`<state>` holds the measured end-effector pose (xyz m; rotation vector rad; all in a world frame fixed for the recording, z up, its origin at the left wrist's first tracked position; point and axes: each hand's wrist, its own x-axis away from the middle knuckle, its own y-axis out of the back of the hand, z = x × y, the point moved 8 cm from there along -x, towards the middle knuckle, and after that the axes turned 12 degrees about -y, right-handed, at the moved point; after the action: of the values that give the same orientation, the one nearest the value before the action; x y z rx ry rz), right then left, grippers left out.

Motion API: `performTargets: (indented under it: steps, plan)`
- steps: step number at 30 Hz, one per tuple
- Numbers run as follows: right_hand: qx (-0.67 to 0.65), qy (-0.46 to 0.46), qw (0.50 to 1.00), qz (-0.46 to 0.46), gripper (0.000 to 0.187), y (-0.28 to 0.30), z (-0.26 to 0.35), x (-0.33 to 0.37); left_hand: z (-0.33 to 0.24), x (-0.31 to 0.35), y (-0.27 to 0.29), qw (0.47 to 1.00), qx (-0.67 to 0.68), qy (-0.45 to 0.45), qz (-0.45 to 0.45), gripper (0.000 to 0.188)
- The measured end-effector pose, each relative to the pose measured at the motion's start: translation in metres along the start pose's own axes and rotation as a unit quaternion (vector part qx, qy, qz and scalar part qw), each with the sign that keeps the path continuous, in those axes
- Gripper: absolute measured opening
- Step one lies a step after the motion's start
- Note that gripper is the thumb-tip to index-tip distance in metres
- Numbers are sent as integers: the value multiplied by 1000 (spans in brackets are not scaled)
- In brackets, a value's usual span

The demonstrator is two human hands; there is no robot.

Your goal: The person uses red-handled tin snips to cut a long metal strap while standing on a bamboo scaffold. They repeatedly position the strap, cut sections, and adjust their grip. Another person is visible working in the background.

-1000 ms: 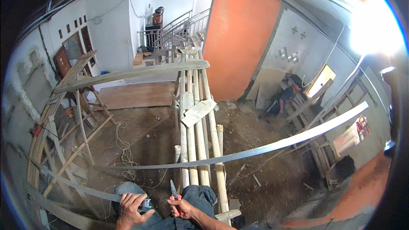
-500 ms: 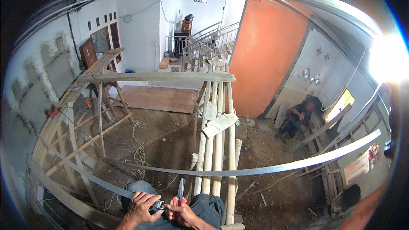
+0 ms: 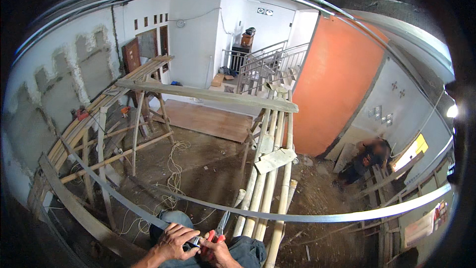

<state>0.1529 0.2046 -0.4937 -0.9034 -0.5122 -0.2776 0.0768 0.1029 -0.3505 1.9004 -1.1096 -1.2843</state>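
At the lower middle, my left hand [image 3: 176, 241] is closed round the near end of a thin grey metal strip [image 3: 111, 193], which runs away to the upper left. My right hand [image 3: 216, 254] grips a pair of red-handled snips [image 3: 219, 232], their blades pointing up and slightly right. The two hands are close together, and a small bluish-silver piece shows between them; its kind is unclear. Beyond the hands, a second long metal strip [image 3: 297, 217] spans the view toward the right. My knees in dark trousers lie beneath.
Bamboo poles [image 3: 270, 188] run forward on the right, with a flat board piece [image 3: 275, 161] on them. A wooden beam [image 3: 208, 92] crosses ahead. Bamboo scaffolding [image 3: 104, 134] stands left. Cord [image 3: 176, 168] lies on the dirt floor below. Another person [image 3: 367, 159] is at the far right.
The view has swung, so the room sits further right. The snips lean more to the right, still in my right hand. The person at the far right has changed posture.
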Motion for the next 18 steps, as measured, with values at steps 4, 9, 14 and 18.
performTargets:
  steps: [4, 9, 14, 18]
  plan:
    - [-15, -2, 999, -28, 18, 6, -4, -8, -1, 1, 1, 1000, -3, -8, -3, 56]
    - [13, -5, 999, -37, 20, 9, -6, -7, 0, 3, 0, 1000, 1, -6, -6, 56]
    - [47, 14, 999, -23, 19, 8, -4, -11, 1, 2, 1, 1000, 1, -7, -6, 55]
    - [11, 39, 998, -48, 18, 19, -5, -14, -1, 1, 2, 1000, -1, -5, -14, 55]
